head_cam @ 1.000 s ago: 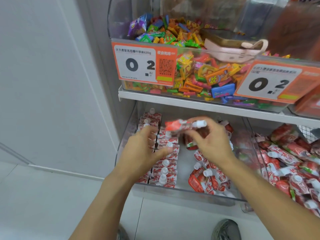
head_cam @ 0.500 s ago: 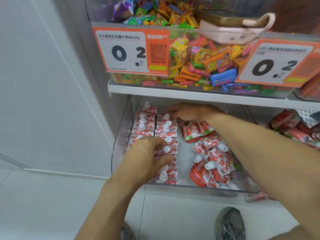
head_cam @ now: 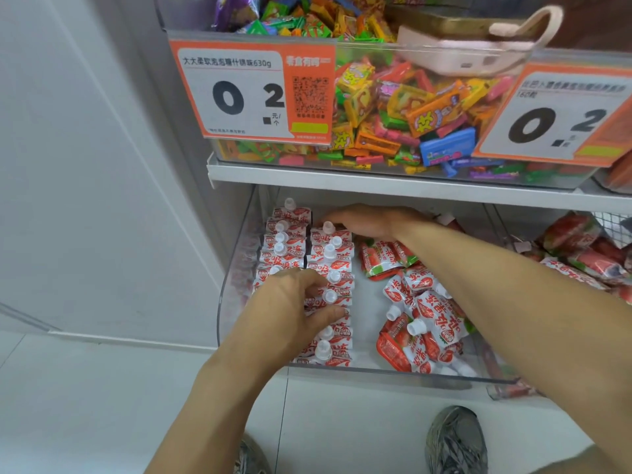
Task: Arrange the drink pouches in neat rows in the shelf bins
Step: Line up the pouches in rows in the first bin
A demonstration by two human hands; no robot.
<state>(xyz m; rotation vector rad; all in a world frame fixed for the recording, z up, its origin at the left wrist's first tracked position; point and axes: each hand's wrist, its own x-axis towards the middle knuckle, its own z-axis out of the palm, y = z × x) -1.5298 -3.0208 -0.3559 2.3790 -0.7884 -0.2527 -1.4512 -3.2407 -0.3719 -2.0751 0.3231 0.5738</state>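
Observation:
Red-and-white drink pouches with white caps stand in two rows at the left of a clear shelf bin (head_cam: 393, 372): a left row (head_cam: 284, 241) and a second row (head_cam: 333, 265). My left hand (head_cam: 294, 309) rests palm down on the front half of these rows, fingers spread, holding nothing. My right hand (head_cam: 372, 220) reaches to the back of the bin. Its fingertips lie on the rearmost pouch (head_cam: 328, 230) of the second row, and the palm hides any grip. A loose pile of pouches (head_cam: 424, 319) lies at the bin's right side under my right forearm.
The white shelf edge (head_cam: 376, 183) hangs just above my right hand. On it sits a clear bin of coloured candy (head_cam: 410, 107) with an orange price tag (head_cam: 253, 94) and a pink object (head_cam: 461, 56) on top. A neighbouring bin of pouches (head_cam: 581, 248) stands to the right. A shoe (head_cam: 456, 439) is below.
A second ago my right hand held a pouch in the air above the bin. It has since moved to the back of the second row. My left hand has stayed on the rows.

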